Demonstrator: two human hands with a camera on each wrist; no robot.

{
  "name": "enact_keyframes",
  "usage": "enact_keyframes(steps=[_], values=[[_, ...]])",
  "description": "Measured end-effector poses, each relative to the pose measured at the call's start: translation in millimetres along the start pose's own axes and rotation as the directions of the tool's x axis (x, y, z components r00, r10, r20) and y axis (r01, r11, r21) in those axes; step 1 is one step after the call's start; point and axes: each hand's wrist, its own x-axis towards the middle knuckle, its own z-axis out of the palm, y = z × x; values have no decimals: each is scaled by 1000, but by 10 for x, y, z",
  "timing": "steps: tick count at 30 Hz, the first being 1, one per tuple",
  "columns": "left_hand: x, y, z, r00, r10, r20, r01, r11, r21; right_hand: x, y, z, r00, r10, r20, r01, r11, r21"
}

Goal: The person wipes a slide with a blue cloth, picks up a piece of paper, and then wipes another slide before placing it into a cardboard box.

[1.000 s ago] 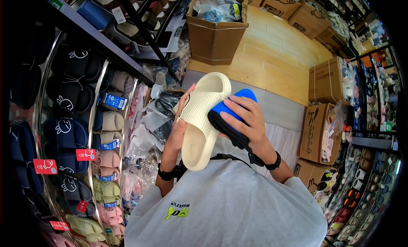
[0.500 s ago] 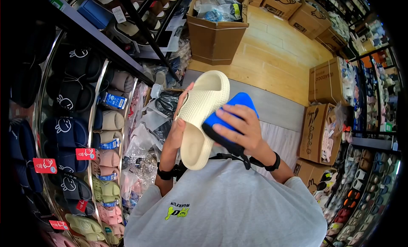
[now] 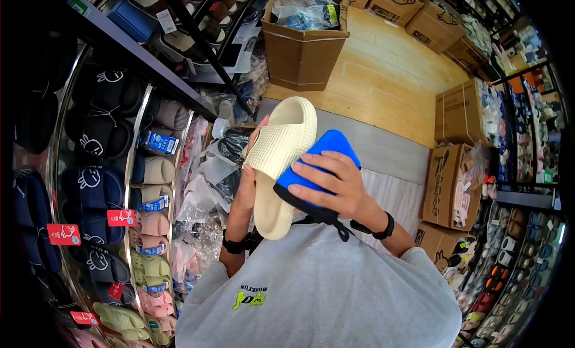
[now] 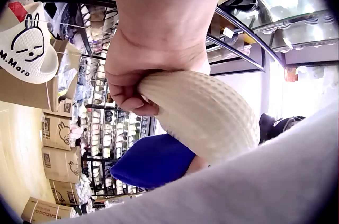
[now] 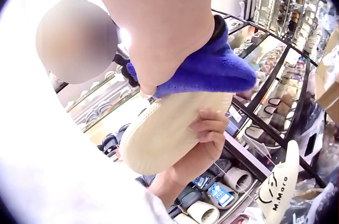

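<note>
My left hand (image 3: 244,189) grips a cream slide slipper (image 3: 278,147) by its left side, thumb at the edge of the waffle-textured strap. The toe points away and the heel is near my shirt. My right hand (image 3: 342,183) holds a blue fuzzy cleaning pad (image 3: 328,144) with black trim and a black loop, fingers bent over its top. In the head view the pad overlaps the slipper's right edge, below the strap. From the right wrist, the pad (image 5: 212,73) lies along the edge of the slipper's sole (image 5: 159,134); left-hand fingers (image 5: 209,126) press on that sole.
A pale slipper (image 4: 26,44) with a rabbit face and "M.Maro" lettering shows at the left wrist view's left. Racks of slippers (image 3: 99,186) line the left side. A cardboard box (image 3: 302,58) stands ahead; more boxes (image 3: 446,186) and shelves (image 3: 509,264) are at the right.
The pad has slid down and left along the slipper's right edge, from the strap toward the heel. The slipper has shifted slightly left and up, with the left hand still on it.
</note>
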Motion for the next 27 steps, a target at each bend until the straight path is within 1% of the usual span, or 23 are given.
enact_keyframes(steps=[2,3,4,6,7,10,12,14,16,18,20,22,24,25,26,27], values=[[-18,26,26,999,1,-40,-2,1000,-25,47,48,-19,996,73,-41,-71,996,47],[-27,16,30,999,2,-40,-4,999,-38,48,85,2,990,105,-90,-100,993,58],[-23,11,37,999,5,-43,-6,999,-38,56,95,-3,988,110,-111,-107,994,31],[-11,8,45,999,-8,-35,7,998,-54,84,52,-14,990,102,-101,-99,995,29],[-2,-12,12,1000,10,15,-11,1000,8,66,32,-15,996,57,-63,-57,998,5],[21,-26,22,1000,7,-13,-6,1000,17,1,-44,-17,998,-51,29,53,997,-50],[23,-9,22,1000,7,-3,-7,999,38,-13,40,-57,997,-51,55,53,998,-39],[10,43,54,1000,7,-23,-7,1000,-11,-9,103,-52,997,73,-17,-73,997,8],[7,12,62,999,16,-38,-18,999,-35,26,130,-47,987,120,-103,-121,993,-2],[-2,16,76,1000,5,-19,-6,998,-70,26,77,-58,989,113,-91,-113,994,-2],[-5,-3,62,1000,-10,-16,9,997,-76,-22,91,-39,1000,4,-28,-5,1000,-19],[-4,-9,57,1000,-15,-25,13,998,-64,-19,51,-72,1000,-2,-1,2,1000,-3],[-5,-25,17,1000,-3,-21,3,999,-33,-3,125,-102,1000,-4,31,5,1000,-28],[-13,-29,2,1000,2,-19,-2,1000,-25,28,115,-73,996,73,-46,-72,997,17],[-16,-35,-18,1000,8,-16,-8,1000,-17,49,153,-40,991,86,-100,-86,996,4],[-23,-50,-49,1000,15,5,-15,1000,-15,61,149,-33,989,98,-113,-99,995,-1]])
